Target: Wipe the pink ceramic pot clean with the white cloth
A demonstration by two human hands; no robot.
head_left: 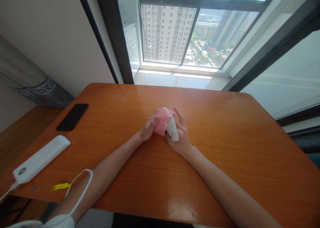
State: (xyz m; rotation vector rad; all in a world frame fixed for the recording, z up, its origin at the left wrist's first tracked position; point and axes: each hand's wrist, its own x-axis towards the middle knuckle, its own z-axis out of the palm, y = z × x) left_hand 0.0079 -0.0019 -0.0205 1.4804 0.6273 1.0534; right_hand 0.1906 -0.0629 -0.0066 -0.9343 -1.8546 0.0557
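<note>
Above the middle of the table, my left hand [149,125] grips a small pink faceted object [162,120] from its left side, thumb across its near face. Whether it is folded paper or a soft packet, I cannot tell. A crumpled white piece [172,129], looking like tissue, sits against the pink object's right side. My right hand [181,134] closes loosely around that white piece, with a finger raised and apart. Both hands are close together, and the pink object partly hides the right fingertips.
At the left of the wooden table [237,148] lie a black phone [72,117] and a long white device [41,158] with a cable. A white cord [85,191] with a yellow tag [60,187] loops over my left forearm. Beyond the far edge is a window [170,35].
</note>
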